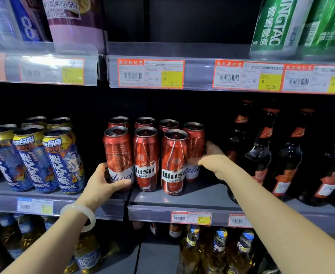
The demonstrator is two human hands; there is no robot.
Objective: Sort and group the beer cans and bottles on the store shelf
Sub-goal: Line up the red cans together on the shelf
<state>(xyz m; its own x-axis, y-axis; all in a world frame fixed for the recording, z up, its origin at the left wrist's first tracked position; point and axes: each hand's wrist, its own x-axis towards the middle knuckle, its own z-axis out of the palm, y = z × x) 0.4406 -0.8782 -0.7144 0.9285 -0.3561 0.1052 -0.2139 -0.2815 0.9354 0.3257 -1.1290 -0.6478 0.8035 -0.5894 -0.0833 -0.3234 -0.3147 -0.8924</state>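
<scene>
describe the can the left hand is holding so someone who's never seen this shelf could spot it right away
Find the middle shelf and its cluster of red cans between the blue cans and the dark bottles. The can is front row, far left of that cluster, gripped low by the left hand. Unlike the two Wusu cans beside it, it bears white cursive script.

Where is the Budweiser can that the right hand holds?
In the head view, the Budweiser can stands right of centre on the middle shelf, behind the right Wusu can.
</scene>
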